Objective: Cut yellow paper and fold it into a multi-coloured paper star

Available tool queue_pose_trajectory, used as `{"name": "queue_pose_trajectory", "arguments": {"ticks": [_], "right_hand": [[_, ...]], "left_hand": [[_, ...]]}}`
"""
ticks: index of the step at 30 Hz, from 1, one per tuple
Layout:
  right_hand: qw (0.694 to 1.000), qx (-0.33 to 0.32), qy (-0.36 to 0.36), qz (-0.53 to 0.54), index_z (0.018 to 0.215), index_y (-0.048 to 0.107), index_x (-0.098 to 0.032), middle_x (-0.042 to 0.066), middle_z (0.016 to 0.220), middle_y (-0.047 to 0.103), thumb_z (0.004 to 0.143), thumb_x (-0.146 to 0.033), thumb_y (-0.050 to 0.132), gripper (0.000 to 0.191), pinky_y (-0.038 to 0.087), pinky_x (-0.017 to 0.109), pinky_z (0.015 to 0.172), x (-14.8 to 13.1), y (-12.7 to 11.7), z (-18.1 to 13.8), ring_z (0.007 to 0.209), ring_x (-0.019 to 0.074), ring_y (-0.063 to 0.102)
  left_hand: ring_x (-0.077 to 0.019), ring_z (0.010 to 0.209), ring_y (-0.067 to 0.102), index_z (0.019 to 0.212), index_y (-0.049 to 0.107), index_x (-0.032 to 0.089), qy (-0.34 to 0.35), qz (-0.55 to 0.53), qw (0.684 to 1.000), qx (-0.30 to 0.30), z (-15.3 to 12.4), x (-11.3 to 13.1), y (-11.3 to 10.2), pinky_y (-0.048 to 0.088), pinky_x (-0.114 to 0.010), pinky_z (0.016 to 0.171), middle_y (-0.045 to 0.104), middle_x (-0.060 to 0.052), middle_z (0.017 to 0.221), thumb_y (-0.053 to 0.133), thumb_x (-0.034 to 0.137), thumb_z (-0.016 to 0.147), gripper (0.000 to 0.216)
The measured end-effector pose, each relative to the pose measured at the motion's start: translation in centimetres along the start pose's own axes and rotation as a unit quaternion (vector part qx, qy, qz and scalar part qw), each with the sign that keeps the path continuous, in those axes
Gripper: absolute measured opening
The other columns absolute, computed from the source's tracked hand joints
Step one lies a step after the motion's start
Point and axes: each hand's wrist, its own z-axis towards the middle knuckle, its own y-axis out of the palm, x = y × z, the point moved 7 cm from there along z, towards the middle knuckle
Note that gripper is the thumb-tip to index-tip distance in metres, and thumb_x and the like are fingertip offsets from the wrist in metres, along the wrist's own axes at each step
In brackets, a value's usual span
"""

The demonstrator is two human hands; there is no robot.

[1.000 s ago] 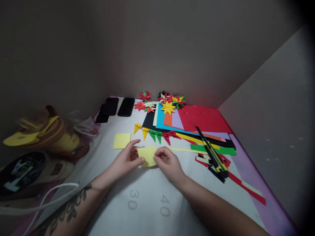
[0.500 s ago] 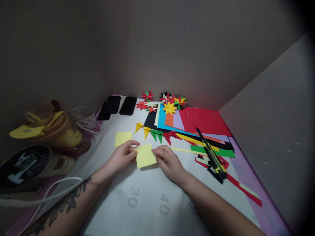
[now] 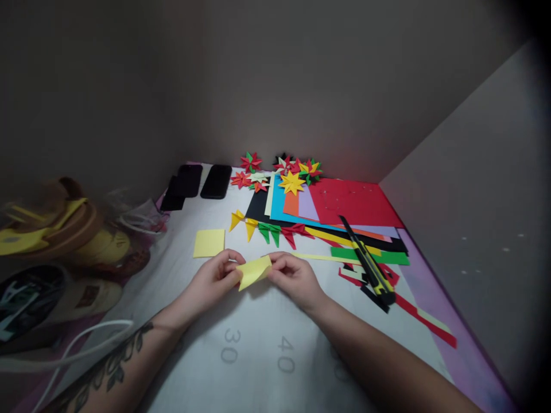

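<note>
Right now a small yellow paper square [image 3: 253, 271] is held just above the white cutting mat [image 3: 258, 344], pinched between both hands at the middle of the view. It is bent or part-folded, and its long axis runs left to right, tilted a little upward toward the right. The left hand [image 3: 210, 281] closes thumb and fingertips on the paper's left end, and the right hand [image 3: 295, 275] does the same on its right end, so the paper lies between the two sets of fingers, about equally near to each. Just beyond the left hand a second yellow square [image 3: 209, 242] lies flat on the mat, apart from the fingers. Farther back a row of folded paper points [image 3: 271, 229] in yellow, green and red sits in front of a fanned stack of coloured sheets [image 3: 336, 209]. A yellow and black utility knife [image 3: 365, 261] rests across the stack's near right edge, well apart from the right hand. Finished paper stars [image 3: 293, 182] and two dark phones [image 3: 202, 180] lie toward the wall.
</note>
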Motion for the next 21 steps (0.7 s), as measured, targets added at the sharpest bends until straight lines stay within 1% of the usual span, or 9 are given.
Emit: {"name": "queue_pose_trajectory", "arguments": {"ticks": [2,4,6,9,11,13,16,18,21], "right_hand": [[1.0,0.001,-0.011,-0.012,0.068,0.063,-0.02,0.007,0.096,0.067,0.076,-0.025,0.066,0.01,0.052,0.035,0.08,-0.1,-0.2,0.0,0.091,0.0204,0.064],[0.995,-0.002,-0.063,-0.076,0.079,0.066,-0.021,0.008,0.106,0.063,0.078,-0.02,0.062,0.003,0.051,0.037,0.084,-0.8,-0.2,-0.1,0.099,0.0214,0.061],[0.97,-0.002,-0.146,-0.193,0.096,0.066,-0.023,0.011,0.121,0.055,0.079,-0.017,0.06,0.019,0.049,0.04,0.089,-2.0,0.1,-0.6,0.111,0.0242,0.054],[0.88,0.009,-0.27,-0.391,0.112,0.061,-0.028,0.011,0.127,0.05,0.079,-0.016,0.063,0.036,0.045,0.044,0.091,-3.7,1.4,-1.9,0.113,0.0276,0.048],[0.814,0.021,-0.326,-0.48,0.108,0.062,-0.031,0.008,0.118,0.058,0.081,-0.014,0.06,0.032,0.045,0.041,0.085,-4.3,2.5,-2.6,0.1,0.0247,0.052],[0.775,0.016,-0.353,-0.525,0.101,0.064,-0.029,0.006,0.104,0.064,0.084,-0.013,0.056,0.026,0.044,0.035,0.075,-4.5,3.3,-3.0,0.084,0.0203,0.054],[0.769,-0.04,-0.362,-0.525,0.097,0.065,-0.024,0.006,0.088,0.067,0.088,-0.012,0.049,0.022,0.043,0.033,0.065,-4.2,3.8,-2.9,0.072,0.0181,0.055],[0.787,-0.085,-0.366,-0.49,0.099,0.065,-0.022,0.006,0.087,0.068,0.089,-0.012,0.046,0.023,0.044,0.032,0.066,-3.9,3.8,-2.9,0.076,0.0189,0.058],[0.828,-0.116,-0.349,-0.423,0.101,0.064,-0.023,0.007,0.095,0.068,0.09,-0.013,0.044,0.025,0.047,0.033,0.071,-3.6,3.2,-2.6,0.085,0.0197,0.062]], "left_hand": [[-0.0097,0.05,0.045,0.089,0.049,0.02,0.001,0.001,1.0,-0.001,0.1,-0.1,0.0,0.03,-0.02,0.049,0.054,0.006,0.058,0.056,0.03,0.077,0.017],[-0.0102,0.051,0.047,0.091,0.048,0.02,0.003,-0.002,1.0,0.017,0.2,-0.3,-0.4,0.031,-0.021,0.05,0.054,0.006,0.057,0.056,0.029,0.076,0.02],[-0.011,0.051,0.049,0.095,0.048,0.02,-0.001,-0.009,0.998,0.058,0.4,-0.6,-1.1,0.032,-0.021,0.051,0.053,0.007,0.055,0.058,0.029,0.074,0.025],[-0.0115,0.052,0.052,0.103,0.048,0.019,-0.022,-0.038,0.992,0.117,0.5,-1.2,-1.9,0.035,-0.02,0.053,0.052,0.008,0.054,0.061,0.03,0.071,0.037],[-0.0113,0.052,0.053,0.107,0.048,0.019,-0.038,-0.074,0.988,0.128,0.4,-1.4,-1.9,0.036,-0.02,0.055,0.052,0.009,0.053,0.064,0.031,0.068,0.043],[-0.011,0.053,0.054,0.108,0.047,0.019,-0.049,-0.114,0.985,0.12,0.3,-1.5,-1.4,0.039,-0.021,0.058,0.052,0.009,0.055,0.066,0.03,0.066,0.047],[-0.0118,0.061,0.056,0.11,0.046,0.02,-0.048,-0.15,0.984,0.086,0.3,-1.3,-0.7,0.042,-0.023,0.062,0.06,0.004,0.07,0.069,0.03,0.064,0.052],[-0.0126,0.067,0.057,0.112,0.046,0.02,-0.038,-0.139,0.987,0.077,0.3,-1.0,-0.7,0.042,-0.024,0.063,0.061,0.001,0.081,0.069,0.031,0.063,0.055],[-0.0115,0.063,0.052,0.113,0.049,0.02,-0.032,-0.072,0.993,0.086,0.4,-1.0,-1.3,0.039,-0.023,0.059,0.056,0.002,0.077,0.069,0.031,0.064,0.054]]}}
